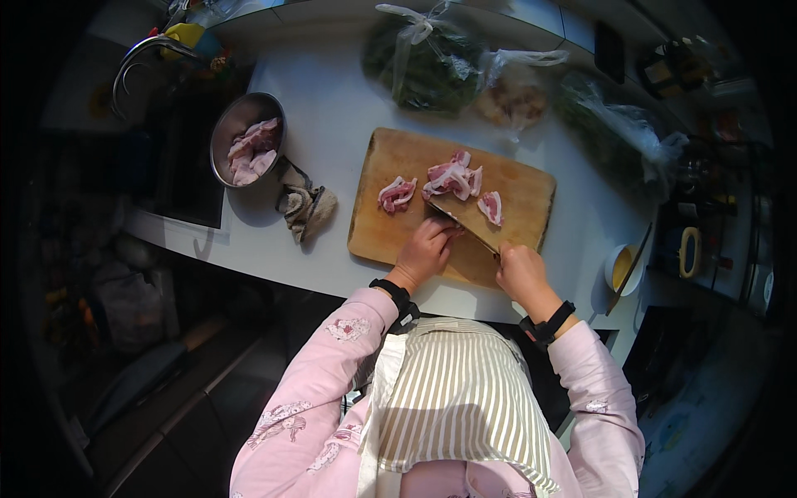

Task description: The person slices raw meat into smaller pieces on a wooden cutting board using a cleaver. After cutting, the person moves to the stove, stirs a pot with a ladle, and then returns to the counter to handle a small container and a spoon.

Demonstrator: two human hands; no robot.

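My right hand (pixel 522 274) grips the handle of a kitchen knife (pixel 466 228), its blade slanting up and left over a wooden cutting board (pixel 380 239). Curled beside the blade, my left hand (pixel 424 250) holds down a small piece of raw meat (pixel 459 231), mostly hidden under the fingers. Beyond the knife tip lies a pile of sliced pork (pixel 453 177) with white fat. One small clump of slices (pixel 397 194) rests at the board's left, and a single slice (pixel 490 207) is right of the pile.
Left of the board stand a metal bowl (pixel 218 146) of raw meat and a crumpled cloth (pixel 305 205), near a sink faucet (pixel 146 46). Plastic bags of greens (pixel 423 68) are behind. At right, a stick-like utensil (pixel 630 271) lies across a white bowl (pixel 611 264).
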